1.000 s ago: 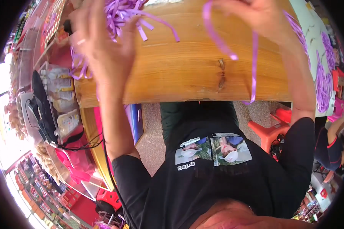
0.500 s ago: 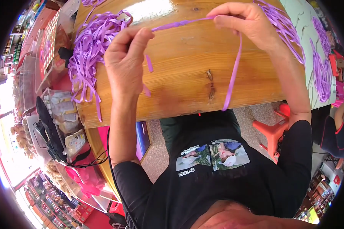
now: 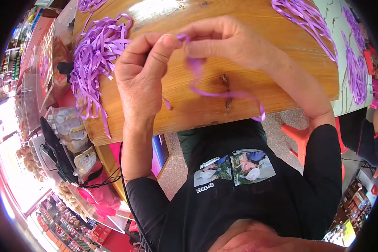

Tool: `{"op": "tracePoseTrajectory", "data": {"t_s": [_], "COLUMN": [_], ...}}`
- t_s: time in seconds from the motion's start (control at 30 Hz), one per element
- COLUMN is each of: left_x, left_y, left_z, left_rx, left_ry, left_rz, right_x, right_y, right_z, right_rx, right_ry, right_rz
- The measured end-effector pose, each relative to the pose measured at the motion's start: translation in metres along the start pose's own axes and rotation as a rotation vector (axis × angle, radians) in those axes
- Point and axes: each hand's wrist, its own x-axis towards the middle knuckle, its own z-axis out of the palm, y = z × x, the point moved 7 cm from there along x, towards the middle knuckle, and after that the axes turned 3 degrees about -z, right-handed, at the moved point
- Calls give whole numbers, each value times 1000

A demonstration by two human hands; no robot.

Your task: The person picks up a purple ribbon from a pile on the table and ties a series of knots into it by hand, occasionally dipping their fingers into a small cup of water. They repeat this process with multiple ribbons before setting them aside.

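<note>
A narrow purple ribbon runs between my two hands over the wooden table. My left hand is closed, with thumb and forefinger pinching the ribbon; a short end shows below its wrist side. Close by on the right, my right hand has its thumb and fingers drawn together around the ribbon near the left fingertips. From there the ribbon drops in a blurred curve toward the table's near edge. A tangled pile of purple ribbon lies left of my left hand.
Looped purple ribbons lie at the table's far right. More bundles rest on a white marbled surface beyond. An orange stool stands below the table's right side. Clear bins and a black cable border the left; another person is at the right edge.
My right hand has moved left and slightly down, close to my left hand. The ribbon stretched between them has gone slack, and its hanging length now curls and swings.
</note>
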Motion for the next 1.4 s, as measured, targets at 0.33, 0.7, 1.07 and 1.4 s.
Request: {"op": "tracePoseTrajectory", "data": {"t_s": [0.33, 0.7, 1.07, 1.4], "left_x": [5, 10, 15, 20], "left_y": [-1, 20, 12, -2], "left_z": [-18, -11, -97, 7], "left_rx": [95, 376, 445, 1316], "left_ry": [39, 38, 222, 199], "left_rz": [157, 300, 204, 798], "right_x": [-19, -10, -76, -51], "right_y": [4, -24, -12, -32], "right_z": [-24, -17, -109, -77], "right_rx": [-290, 14, -262, -456], "right_ry": [127, 88, 478, -81], "right_rz": [-23, 273, 414, -646]}}
